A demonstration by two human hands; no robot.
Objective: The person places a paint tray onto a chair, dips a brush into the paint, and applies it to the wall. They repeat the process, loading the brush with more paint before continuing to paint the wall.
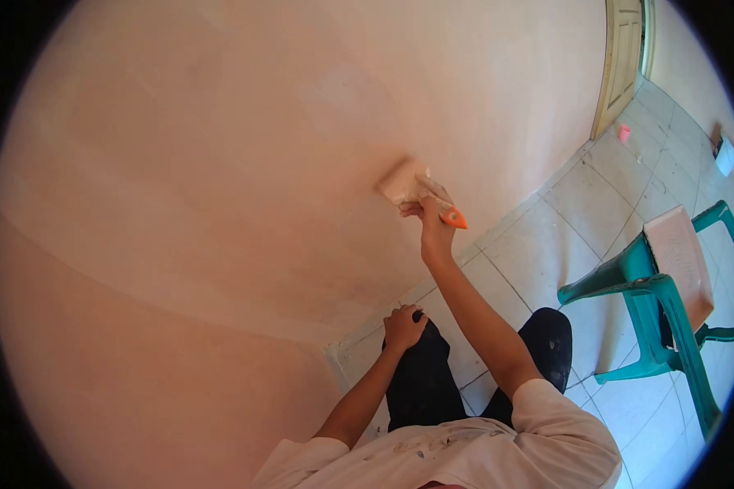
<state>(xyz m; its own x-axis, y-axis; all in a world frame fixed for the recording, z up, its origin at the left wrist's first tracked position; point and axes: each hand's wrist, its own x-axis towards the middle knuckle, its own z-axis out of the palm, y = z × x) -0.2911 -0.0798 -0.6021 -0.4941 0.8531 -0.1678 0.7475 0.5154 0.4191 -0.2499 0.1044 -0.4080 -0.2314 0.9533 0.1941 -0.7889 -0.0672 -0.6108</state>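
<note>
The right hand (434, 231) is curled tight around the brush (408, 184). The brush is at 12 o'clock from that hand, its hairs flat on the pink wall (220, 163). The left hand (404, 328) rests curled on the knee (422, 363), at 6 o'clock. A green chair (652, 301) stands at 3 o'clock.

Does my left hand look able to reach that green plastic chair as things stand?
Probably not. The left hand rests on the knee by the wall; the green plastic chair stands across the body, beyond the right arm holding the paintbrush.
</note>
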